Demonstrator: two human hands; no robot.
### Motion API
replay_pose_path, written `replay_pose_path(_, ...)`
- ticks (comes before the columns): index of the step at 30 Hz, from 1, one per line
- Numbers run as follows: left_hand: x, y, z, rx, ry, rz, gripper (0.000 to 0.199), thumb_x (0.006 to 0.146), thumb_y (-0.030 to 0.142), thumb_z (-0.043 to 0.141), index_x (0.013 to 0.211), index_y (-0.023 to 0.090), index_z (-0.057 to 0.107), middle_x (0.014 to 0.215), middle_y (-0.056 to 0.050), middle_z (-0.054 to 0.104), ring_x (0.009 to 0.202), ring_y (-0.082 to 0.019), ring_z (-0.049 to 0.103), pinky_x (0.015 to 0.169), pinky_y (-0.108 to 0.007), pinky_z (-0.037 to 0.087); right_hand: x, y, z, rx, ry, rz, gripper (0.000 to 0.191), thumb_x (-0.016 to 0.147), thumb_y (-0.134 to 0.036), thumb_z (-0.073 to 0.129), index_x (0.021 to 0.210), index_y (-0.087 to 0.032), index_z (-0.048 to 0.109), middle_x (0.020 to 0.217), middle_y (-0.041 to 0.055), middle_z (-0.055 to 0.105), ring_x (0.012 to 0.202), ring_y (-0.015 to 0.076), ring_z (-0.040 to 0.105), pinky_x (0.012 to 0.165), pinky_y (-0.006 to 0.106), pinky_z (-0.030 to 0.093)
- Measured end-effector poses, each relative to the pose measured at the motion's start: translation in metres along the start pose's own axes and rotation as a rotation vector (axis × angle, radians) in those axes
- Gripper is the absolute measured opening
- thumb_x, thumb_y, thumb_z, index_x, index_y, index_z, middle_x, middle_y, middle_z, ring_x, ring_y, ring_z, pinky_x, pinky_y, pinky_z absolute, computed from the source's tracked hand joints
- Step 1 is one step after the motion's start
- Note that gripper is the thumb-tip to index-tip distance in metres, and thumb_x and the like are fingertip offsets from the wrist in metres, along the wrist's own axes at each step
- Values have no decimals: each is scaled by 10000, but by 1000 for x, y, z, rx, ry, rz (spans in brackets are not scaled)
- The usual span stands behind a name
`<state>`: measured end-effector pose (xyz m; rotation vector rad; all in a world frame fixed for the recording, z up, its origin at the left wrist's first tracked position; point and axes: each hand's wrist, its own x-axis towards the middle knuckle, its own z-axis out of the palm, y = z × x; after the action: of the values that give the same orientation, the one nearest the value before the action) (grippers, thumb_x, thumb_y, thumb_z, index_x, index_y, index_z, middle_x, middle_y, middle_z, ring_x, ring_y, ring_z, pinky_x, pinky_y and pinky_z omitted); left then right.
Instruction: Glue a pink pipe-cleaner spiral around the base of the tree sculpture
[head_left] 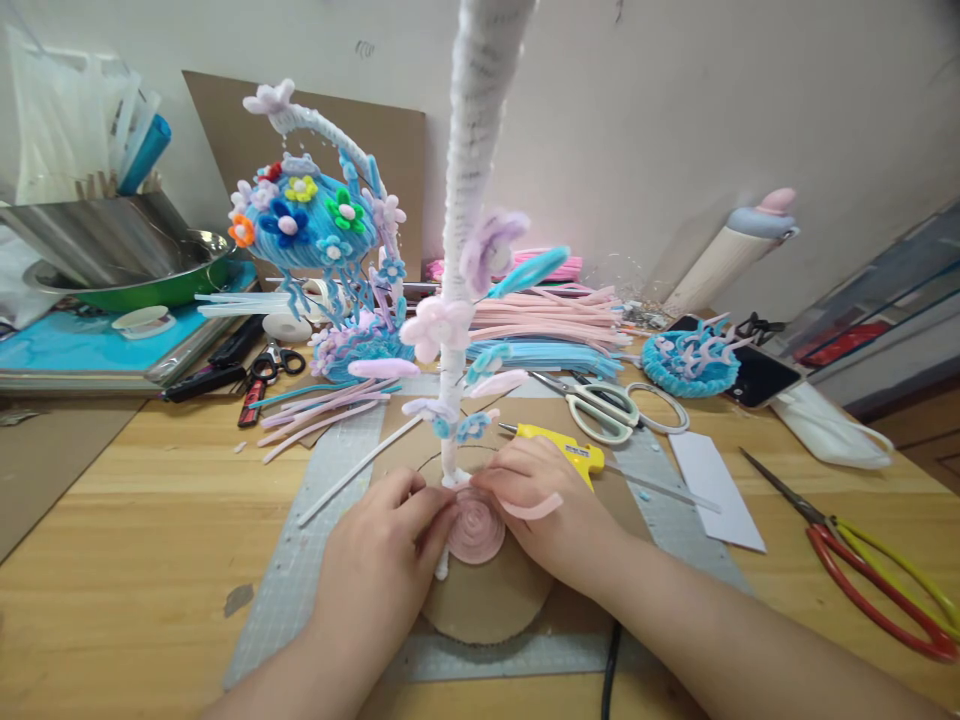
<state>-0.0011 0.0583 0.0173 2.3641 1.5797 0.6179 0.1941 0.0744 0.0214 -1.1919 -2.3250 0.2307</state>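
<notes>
Nearest me a black cable runs off the table's edge, its far end out of sight. Just beyond, a cardboard disc lies over a gridded mat, and on it sits a flat pink coil, close against the foot of a tall white stem.

Both hands meet at the coil's far edge. The right hand pinches a pink strip, its loose end curling out beneath the fingers. The left hand has thumb and forefinger drawn together at the coil's left side; whether they grip it or merely press, I can't tell. It looks to me like the strip is being wound or fixed around the coil's rim, which calls for the left to steady the coil while the right keeps the strip snug.

The fingertips hide the very spot where they work. Behind the right hand, a yellow glue gun is partly covered. The stem's top is cut off overhead, and farther back, bundled pink stems are partly blocked by its flowers.
</notes>
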Motion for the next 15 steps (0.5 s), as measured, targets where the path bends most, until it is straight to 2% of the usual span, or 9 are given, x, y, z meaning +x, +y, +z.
replay_pose_path(10, -1, -1, 1, 17, -14, 19, 210, 922, 359, 489, 963, 311, 689, 829, 0, 565, 758, -164, 582, 609, -271, 405, -1, -3, 2, -53, -26, -15, 120, 898, -170, 575, 862, -170, 689, 835, 50, 658, 812, 211, 508, 721, 345, 359)
replay_pose_path(15, 0, 0, 0, 17, -13, 2, 210, 921, 368, 490, 953, 319, 692, 824, 3, 568, 754, -165, 585, 605, -271, 402, -1, -7, -3, -35, 24, -31, 133, 901, -154, 550, 926, -175, 679, 888, 63, 668, 856, 228, 526, 766, 370, 374)
